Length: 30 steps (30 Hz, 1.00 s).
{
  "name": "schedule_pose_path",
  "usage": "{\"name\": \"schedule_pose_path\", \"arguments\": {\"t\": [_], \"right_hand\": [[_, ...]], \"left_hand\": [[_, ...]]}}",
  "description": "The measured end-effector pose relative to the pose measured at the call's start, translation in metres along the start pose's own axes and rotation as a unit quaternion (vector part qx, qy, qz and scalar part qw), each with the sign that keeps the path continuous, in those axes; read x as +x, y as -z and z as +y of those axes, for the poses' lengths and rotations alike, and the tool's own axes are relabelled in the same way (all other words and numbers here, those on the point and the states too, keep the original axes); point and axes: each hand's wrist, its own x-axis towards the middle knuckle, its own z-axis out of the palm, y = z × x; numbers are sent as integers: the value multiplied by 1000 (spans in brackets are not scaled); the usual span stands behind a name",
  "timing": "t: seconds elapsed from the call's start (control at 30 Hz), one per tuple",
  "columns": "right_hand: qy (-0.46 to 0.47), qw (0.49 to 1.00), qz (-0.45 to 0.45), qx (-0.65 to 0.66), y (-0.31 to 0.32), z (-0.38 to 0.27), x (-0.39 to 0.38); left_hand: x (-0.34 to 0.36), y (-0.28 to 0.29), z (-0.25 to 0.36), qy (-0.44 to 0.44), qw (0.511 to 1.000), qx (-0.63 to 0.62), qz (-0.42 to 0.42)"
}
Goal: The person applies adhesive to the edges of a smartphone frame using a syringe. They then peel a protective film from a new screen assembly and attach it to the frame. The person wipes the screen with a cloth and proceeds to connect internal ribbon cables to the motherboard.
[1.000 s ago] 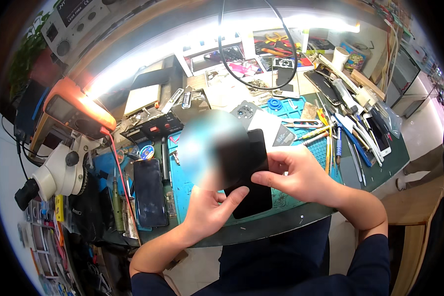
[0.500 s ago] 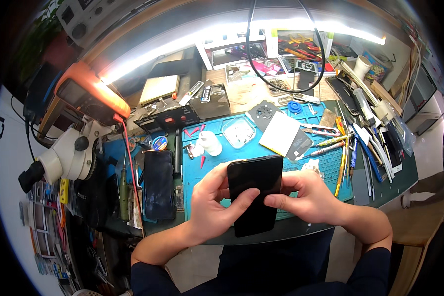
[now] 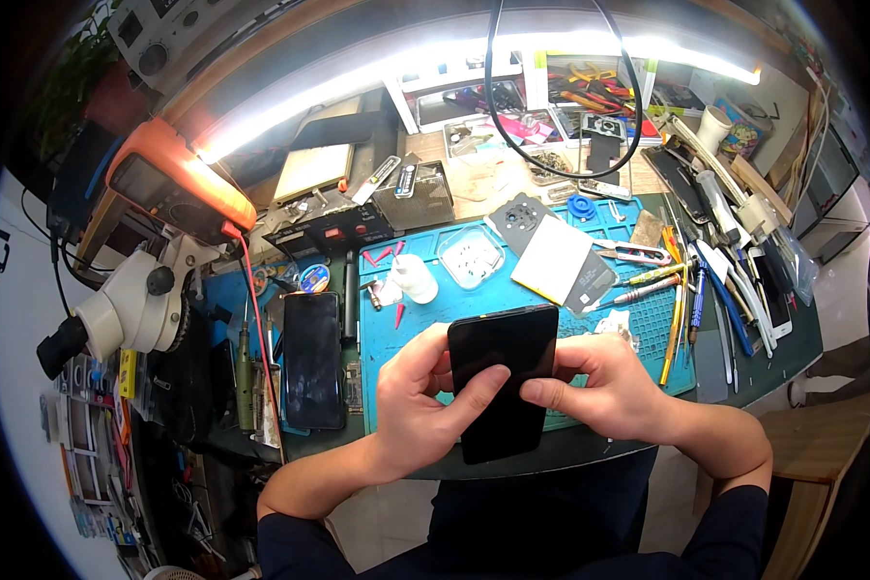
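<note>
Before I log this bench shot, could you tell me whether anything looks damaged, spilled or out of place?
Nothing stands out as damaged or spilled. The black phone is held in both hands, left hand and right hand, its dark face unbroken. A second phone lies flat on the blue mat. Tools lie crowded at the right.
</note>
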Motion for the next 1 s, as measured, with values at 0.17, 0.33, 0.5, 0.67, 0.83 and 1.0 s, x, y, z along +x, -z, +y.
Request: {"name": "schedule_pose_path", "arguments": {"t": [0.17,0.33,0.5,0.67,0.83,1.0], "right_hand": [[-54,991,-33,119,-4,0,-2],[-112,974,-75,181,-4,8,0],[-103,982,-66,147,-8,15,-3],[-108,987,-51,111,-12,17,-6],[-107,990,-50,73,-9,16,-5],[-84,993,-26,83,-12,19,-5]], "left_hand": [[-3,2,4,29,1000,7,-4],[-1,5,11,86,996,-16,-7],[-5,11,12,103,994,24,-24],[-7,14,8,75,992,93,-37],[-3,12,6,75,989,128,-26],[-1,11,2,90,991,100,-15]]}}
